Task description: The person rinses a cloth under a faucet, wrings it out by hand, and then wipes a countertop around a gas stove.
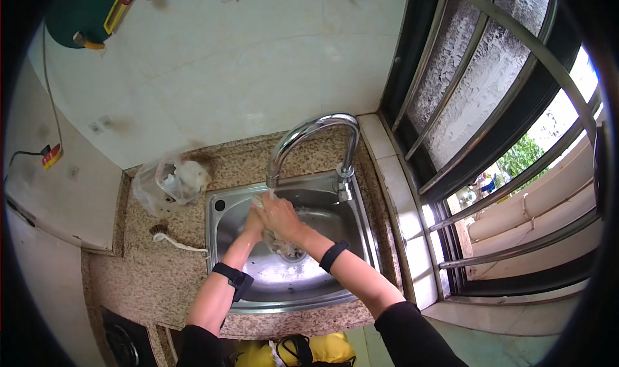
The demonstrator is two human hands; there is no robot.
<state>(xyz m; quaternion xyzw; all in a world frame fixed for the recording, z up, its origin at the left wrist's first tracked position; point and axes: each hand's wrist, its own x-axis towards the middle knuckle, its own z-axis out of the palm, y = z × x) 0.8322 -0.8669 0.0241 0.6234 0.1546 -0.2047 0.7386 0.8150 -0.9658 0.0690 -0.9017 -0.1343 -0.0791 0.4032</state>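
Observation:
My left hand (253, 222) and my right hand (282, 218) are pressed together over the stainless steel sink (290, 297), just below the spout of the chrome gooseneck faucet (314, 123). A thin stream of water (272, 193) runs onto them. Both hands grip a wet, pale cloth (257, 201). Part of it shows above my left fingers, and a looser part hangs below toward the drain (294, 255). My fingers hide most of the cloth.
Left of the sink, a white-handled scrub brush (176, 243) lies on the speckled stone counter (145, 275). Behind it sits a clear plastic bag (154, 183) with white items. A barred window (483, 139) stands at right; a gas stove (118, 343) is at lower left.

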